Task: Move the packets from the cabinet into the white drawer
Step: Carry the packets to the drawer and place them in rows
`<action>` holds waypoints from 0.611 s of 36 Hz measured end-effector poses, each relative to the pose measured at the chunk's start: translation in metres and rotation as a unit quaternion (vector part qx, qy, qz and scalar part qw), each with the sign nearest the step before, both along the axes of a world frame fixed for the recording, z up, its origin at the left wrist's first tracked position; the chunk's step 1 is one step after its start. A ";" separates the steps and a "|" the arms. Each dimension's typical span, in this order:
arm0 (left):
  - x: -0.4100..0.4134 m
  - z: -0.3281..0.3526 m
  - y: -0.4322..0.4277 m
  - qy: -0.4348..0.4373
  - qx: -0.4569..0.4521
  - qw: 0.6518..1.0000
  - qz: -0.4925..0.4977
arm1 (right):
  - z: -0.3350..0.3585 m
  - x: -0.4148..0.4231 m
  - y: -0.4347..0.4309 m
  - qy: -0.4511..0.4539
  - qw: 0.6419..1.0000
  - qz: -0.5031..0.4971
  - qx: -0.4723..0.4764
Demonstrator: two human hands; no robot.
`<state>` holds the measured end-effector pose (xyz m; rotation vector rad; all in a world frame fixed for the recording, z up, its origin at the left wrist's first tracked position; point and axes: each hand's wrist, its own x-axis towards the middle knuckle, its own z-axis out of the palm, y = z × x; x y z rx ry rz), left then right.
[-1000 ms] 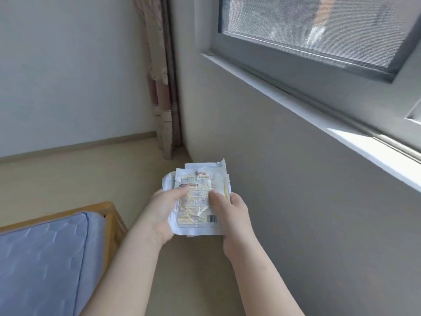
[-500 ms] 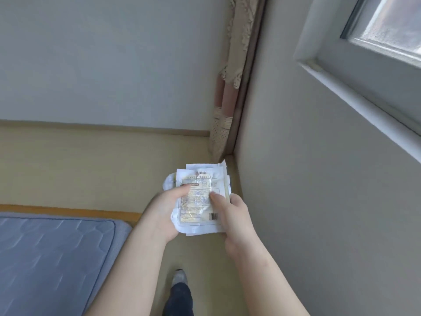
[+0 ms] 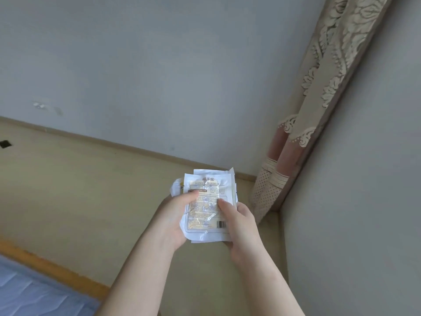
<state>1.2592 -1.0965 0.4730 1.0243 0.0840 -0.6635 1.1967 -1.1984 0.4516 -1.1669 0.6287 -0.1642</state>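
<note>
A stack of several white hand-warmer packets (image 3: pixel 206 206) with yellowish printed fronts is held in front of me at chest height, above the beige floor. My left hand (image 3: pixel 173 217) grips the stack's left edge with the thumb across the top packet. My right hand (image 3: pixel 239 222) grips the right edge, thumb pressed on the front, fingers hidden behind. Neither the cabinet nor the white drawer is in view.
A grey wall (image 3: pixel 159 76) stands ahead, another grey wall (image 3: pixel 364 201) close on my right. A patterned curtain (image 3: pixel 319 99) hangs in the corner between them. A bed with a blue mattress (image 3: pixel 34 293) and wooden frame (image 3: pixel 52 267) lies at lower left. Beige floor (image 3: pixel 79 190) stretches ahead.
My view has swung left: the window has left the frame and the curtain corner moved to the right. Both hands keep the same hold on the packets.
</note>
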 end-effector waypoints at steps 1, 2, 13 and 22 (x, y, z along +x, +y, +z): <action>0.014 -0.002 -0.003 0.000 0.003 1.000 0.010 | -0.003 0.016 -0.005 0.000 1.000 0.010 0.005; 0.029 -0.005 -0.007 -0.001 0.004 1.000 0.019 | -0.005 0.032 -0.010 0.000 1.000 0.019 0.009; 0.202 -0.008 -0.060 -0.004 -0.020 0.993 0.113 | -0.006 0.233 -0.074 -0.019 0.992 0.127 0.011; 0.314 -0.014 -0.029 0.008 -0.059 0.967 0.246 | -0.016 0.378 -0.040 0.019 0.971 0.236 0.007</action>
